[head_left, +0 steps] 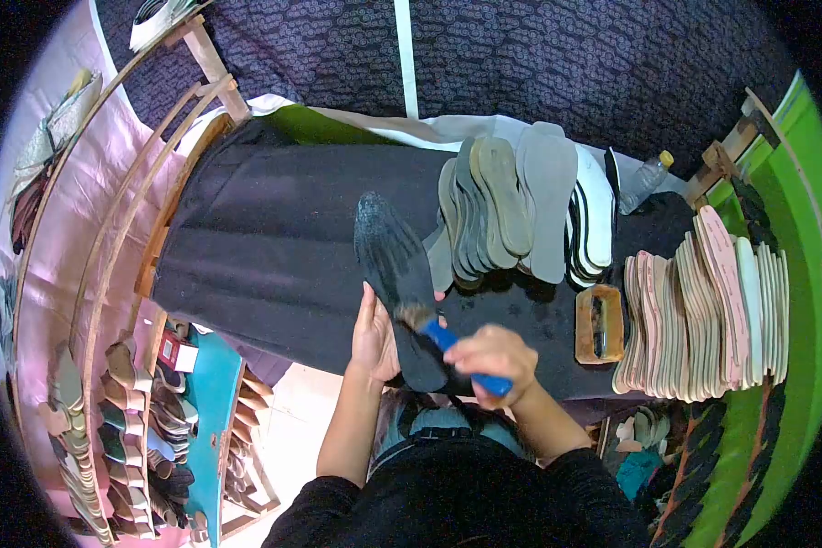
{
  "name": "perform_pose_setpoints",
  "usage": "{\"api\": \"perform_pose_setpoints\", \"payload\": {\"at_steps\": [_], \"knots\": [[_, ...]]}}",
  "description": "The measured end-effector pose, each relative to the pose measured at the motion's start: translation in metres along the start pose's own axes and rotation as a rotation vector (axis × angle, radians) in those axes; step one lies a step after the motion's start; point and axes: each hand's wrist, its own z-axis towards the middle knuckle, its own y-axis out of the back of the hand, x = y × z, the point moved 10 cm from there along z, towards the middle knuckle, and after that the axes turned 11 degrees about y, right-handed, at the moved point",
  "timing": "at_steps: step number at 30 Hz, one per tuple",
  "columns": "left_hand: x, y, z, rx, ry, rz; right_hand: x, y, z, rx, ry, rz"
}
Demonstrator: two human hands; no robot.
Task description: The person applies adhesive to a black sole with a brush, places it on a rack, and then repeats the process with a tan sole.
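A long black shoe sole (391, 248) lies tilted across my lap end of the dark cloth, its upper part looking shiny. My left hand (375, 340) supports it from the left side, and fingertips show at its right edge. In my right hand (500, 359) is a paintbrush (441, 335) with a blue handle. Its bristles touch the sole's surface near the middle, slightly blurred. Behind the sole, a fanned row of grey and tan soles (498, 201) rests on the table.
A dark cloth (274, 219) covers the table. To the right stand a tan open container (585, 345), stacked pink and cream soles (721, 301) and a clear bottle (645, 181) with a yellow cap. At left are wooden racks (123, 228) and a blue-green shelf (212, 402) near several shoes.
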Motion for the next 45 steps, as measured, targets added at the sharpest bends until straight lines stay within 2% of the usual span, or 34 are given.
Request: {"api": "perform_pose_setpoints", "payload": {"at_steps": [1,3,5,6,7,9,11,13,15,19,21,23,25,27,28,29,32,33,35,36,39,41,43,44,45], "knots": [[0.001,0.002,0.000,-0.034,-0.005,0.017,-0.007,0.006,0.007,-0.058,0.006,-0.061],[0.002,-0.006,0.000,-0.065,-0.038,-0.018,-0.016,0.005,0.023,-0.004,0.037,-0.141],[-0.003,0.006,-0.001,-0.214,-0.084,-0.160,-0.021,0.002,0.017,-0.006,0.044,-0.133],[-0.007,0.003,0.000,-0.174,-0.072,-0.013,-0.018,-0.005,0.013,0.067,0.057,-0.092],[-0.011,0.010,-0.001,-0.176,-0.081,-0.015,-0.013,-0.013,0.008,0.140,0.071,-0.048],[-0.017,-0.001,-0.001,-0.019,-0.081,0.142,-0.006,-0.022,0.000,0.215,0.013,0.057],[-0.015,-0.004,-0.002,0.001,-0.071,0.116,-0.004,-0.019,-0.002,0.207,-0.019,0.044],[-0.006,0.014,-0.003,-0.170,-0.005,0.026,-0.012,-0.005,0.007,0.065,-0.004,-0.023],[0.001,0.018,-0.003,-0.238,0.003,0.124,-0.026,0.005,0.018,0.010,-0.034,-0.086],[0.006,0.011,0.000,-0.215,0.041,0.061,-0.030,0.008,0.028,-0.029,0.032,-0.171],[0.002,0.013,0.001,-0.246,0.031,0.057,-0.019,-0.005,0.018,0.095,0.034,-0.114],[-0.006,0.009,0.002,-0.233,-0.010,0.230,-0.005,-0.024,-0.004,0.297,0.067,0.034],[-0.005,0.014,0.002,-0.248,-0.005,0.267,0.002,-0.029,-0.003,0.342,0.064,0.023],[0.001,0.015,0.002,-0.272,0.016,0.313,-0.015,-0.011,0.005,0.219,-0.059,0.043],[0.002,0.019,0.001,-0.352,0.001,0.253,-0.026,-0.001,0.010,0.150,-0.118,0.038],[0.002,0.019,0.001,-0.348,0.000,0.256,-0.031,0.010,0.021,0.070,-0.100,0.000],[0.014,0.001,0.000,-0.099,0.092,0.174,-0.038,0.026,0.029,-0.029,-0.023,-0.143],[0.013,0.001,0.001,-0.097,0.091,0.176,-0.034,0.026,0.025,-0.029,-0.020,-0.144],[0.005,0.014,-0.002,-0.245,0.054,0.163,-0.019,0.001,0.015,0.187,0.027,0.001],[0.000,0.016,-0.002,-0.276,0.029,0.255,-0.009,-0.007,0.017,0.229,0.105,0.087],[0.004,0.017,-0.005,-0.230,0.060,0.309,-0.006,-0.012,0.023,0.310,0.050,0.137],[0.008,0.019,-0.008,-0.269,0.078,0.239,-0.013,0.005,0.030,0.191,0.082,0.006],[0.016,0.000,-0.008,-0.045,0.134,0.176,-0.024,0.017,0.037,0.119,0.080,-0.101],[0.014,0.004,-0.008,-0.142,0.109,0.198,-0.026,0.017,0.038,0.121,0.055,-0.061],[0.012,0.004,-0.008,-0.140,0.104,0.201,-0.027,0.016,0.038,0.124,0.031,-0.021]]}}
